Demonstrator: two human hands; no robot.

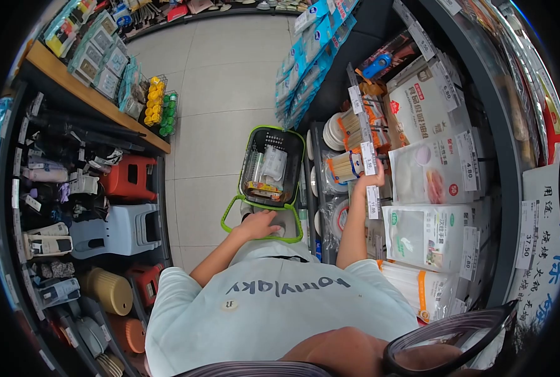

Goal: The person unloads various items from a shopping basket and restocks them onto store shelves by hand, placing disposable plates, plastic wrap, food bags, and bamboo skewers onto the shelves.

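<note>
Right hand (pixel 373 179), right of centre: just right of and below the clear-wrapped bundle of pale sticks (pixel 341 166), long axis roughly left-right; grip part-hidden, hold indeterminable. Left hand (pixel 258 225), farther, lies at the black mesh basket's (pixel 253 154) green handle (pixel 292 239), closure unclear.

The basket (pixel 247 162) sits between left shelves (pixel 161 213) and right shelves (pixel 495 251).

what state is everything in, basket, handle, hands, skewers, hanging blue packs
basket: open-topped, partly filled
handle: swung down toward the person
left hand: over the handle, grip unclear
right hand: reaching in by the skewers, partly behind price tags
skewers: bundled, on the shelf
blue packs: hanging in overlapping rows
</note>
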